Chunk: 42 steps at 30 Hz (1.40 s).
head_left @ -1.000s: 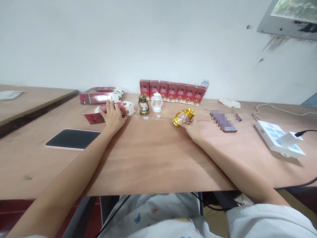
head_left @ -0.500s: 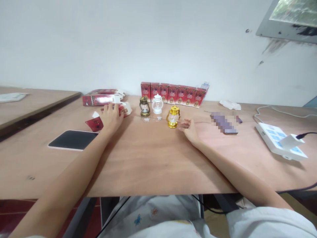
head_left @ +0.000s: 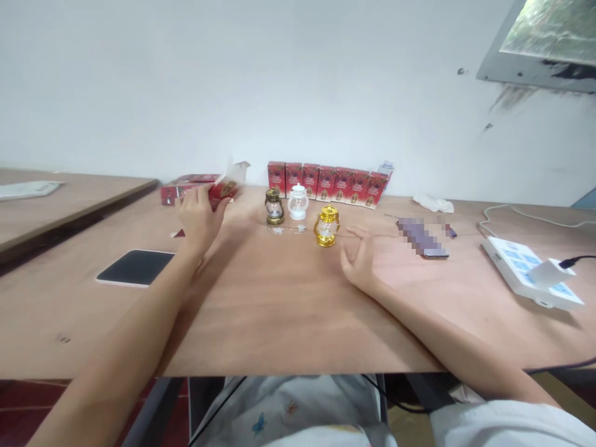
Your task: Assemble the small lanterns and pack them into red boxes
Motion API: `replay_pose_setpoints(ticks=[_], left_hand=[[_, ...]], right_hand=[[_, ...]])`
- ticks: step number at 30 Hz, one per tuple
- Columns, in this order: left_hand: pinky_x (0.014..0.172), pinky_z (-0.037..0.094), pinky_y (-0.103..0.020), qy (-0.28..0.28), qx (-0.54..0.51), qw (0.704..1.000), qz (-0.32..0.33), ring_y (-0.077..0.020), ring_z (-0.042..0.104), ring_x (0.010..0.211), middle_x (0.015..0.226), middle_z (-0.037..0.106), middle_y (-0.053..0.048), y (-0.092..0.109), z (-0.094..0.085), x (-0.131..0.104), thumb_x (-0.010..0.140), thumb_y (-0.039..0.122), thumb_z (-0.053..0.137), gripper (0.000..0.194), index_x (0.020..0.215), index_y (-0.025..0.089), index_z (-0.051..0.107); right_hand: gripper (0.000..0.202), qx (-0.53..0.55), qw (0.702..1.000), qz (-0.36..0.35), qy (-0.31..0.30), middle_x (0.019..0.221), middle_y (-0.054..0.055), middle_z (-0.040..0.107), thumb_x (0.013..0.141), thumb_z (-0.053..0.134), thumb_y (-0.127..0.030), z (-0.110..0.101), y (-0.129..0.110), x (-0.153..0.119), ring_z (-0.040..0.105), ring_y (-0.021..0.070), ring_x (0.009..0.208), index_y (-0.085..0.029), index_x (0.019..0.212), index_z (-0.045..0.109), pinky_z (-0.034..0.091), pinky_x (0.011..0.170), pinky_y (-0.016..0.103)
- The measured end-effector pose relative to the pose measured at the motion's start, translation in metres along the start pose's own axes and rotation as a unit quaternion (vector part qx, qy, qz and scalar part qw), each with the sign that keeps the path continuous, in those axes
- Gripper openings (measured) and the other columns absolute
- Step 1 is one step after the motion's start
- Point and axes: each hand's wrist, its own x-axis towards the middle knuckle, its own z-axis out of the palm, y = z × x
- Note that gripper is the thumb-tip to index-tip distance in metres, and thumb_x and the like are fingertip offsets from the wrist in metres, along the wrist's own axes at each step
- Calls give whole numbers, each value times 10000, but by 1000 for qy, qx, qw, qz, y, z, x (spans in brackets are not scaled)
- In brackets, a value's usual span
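Observation:
My left hand [head_left: 200, 217] grips a small red box [head_left: 226, 188] with its white flaps open, tilted up off the table on the left. To the right, my right hand [head_left: 359, 257] holds nothing, its thumb and fingers apart, just beside a gold lantern [head_left: 327, 226]. Left of that lantern stand a white lantern [head_left: 298, 202] and a bronze lantern [head_left: 274, 207], all upright. Small clear or white bits [head_left: 300, 228] lie in front of them. Several red boxes [head_left: 326, 183] stand in a row against the wall.
More red boxes [head_left: 174, 192] lie behind my left hand. A dark-screened phone [head_left: 135, 267] lies partly under my left forearm. On the right are a purple phone [head_left: 419, 236], a crumpled tissue [head_left: 433, 202] and a white power strip [head_left: 526, 273] with a plug and cables.
My left hand has lifted the open red box off the table. My right hand has drawn back slightly from the gold lantern, its fingers spreading.

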Motion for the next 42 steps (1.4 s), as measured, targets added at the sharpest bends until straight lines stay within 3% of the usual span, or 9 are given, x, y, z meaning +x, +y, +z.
replay_pose_setpoints(ticks=[4,10,14,18,24,30,34,38,42], left_hand=[[947,394,-475,85,-153,975,135,-317,537,1119,1170,579,-159,27,1,-6,805,448,613,513,1217,179,467],[852,515,-391,68,-217,905,361,-243,610,1037,1133,606,-134,75,13,-41,790,417,661,531,1216,191,440],[842,529,-394,68,-243,891,378,-255,581,1071,1152,546,-156,85,11,-51,739,378,718,614,1231,186,404],[833,529,-419,23,-283,875,391,-273,546,1101,1221,472,-166,89,2,-52,714,340,723,665,1265,213,371],[852,501,-464,-44,-274,841,465,-310,536,1118,1252,478,-192,105,-14,-56,734,322,626,718,1359,214,289],[852,500,-422,-20,-245,851,464,-284,565,1092,1191,550,-172,114,-16,-59,764,345,604,715,1379,204,268],[816,507,-387,21,-205,859,469,-260,597,1026,1132,588,-164,115,-14,-62,787,402,610,671,1351,193,310],[849,489,-412,22,-212,854,475,-272,578,1055,1139,572,-163,116,-17,-61,742,499,645,659,1277,212,387],[910,444,-467,-12,-220,848,481,-304,516,1153,1240,510,-177,116,-21,-58,714,517,648,643,1244,242,408]], right_hand=[[546,27,994,-79,-67,1196,125,519,804,547,-115,-1,-23,1,517,260,1137,-229,1305,364,456,949,488],[754,84,982,-89,-142,1459,126,317,864,534,-196,7,-23,-8,333,260,1352,-255,1466,85,392,1068,486],[698,129,979,-56,-150,1473,101,296,878,518,-213,10,-19,-12,307,252,1366,-283,1458,135,477,1002,443],[661,170,971,-32,-162,1458,111,291,880,511,-222,8,-21,-11,340,250,1339,-283,1445,174,514,949,414],[566,170,971,-59,-159,1242,131,468,845,560,-252,2,-24,-6,456,260,1192,-235,1351,307,478,941,451],[335,175,965,-76,-177,1052,116,519,815,596,-378,-5,-29,2,531,258,1022,-197,1064,464,497,856,429],[182,167,970,-66,-162,1160,137,517,833,558,-280,-6,-35,5,514,264,1124,-195,979,491,469,919,434],[393,155,966,-117,-170,1331,171,409,802,528,-220,-5,-38,5,420,296,1264,-183,1185,447,420,1006,479],[519,173,940,-208,-208,1429,159,295,736,511,-149,-4,-35,3,350,324,1326,-201,1240,400,413,1025,505]])
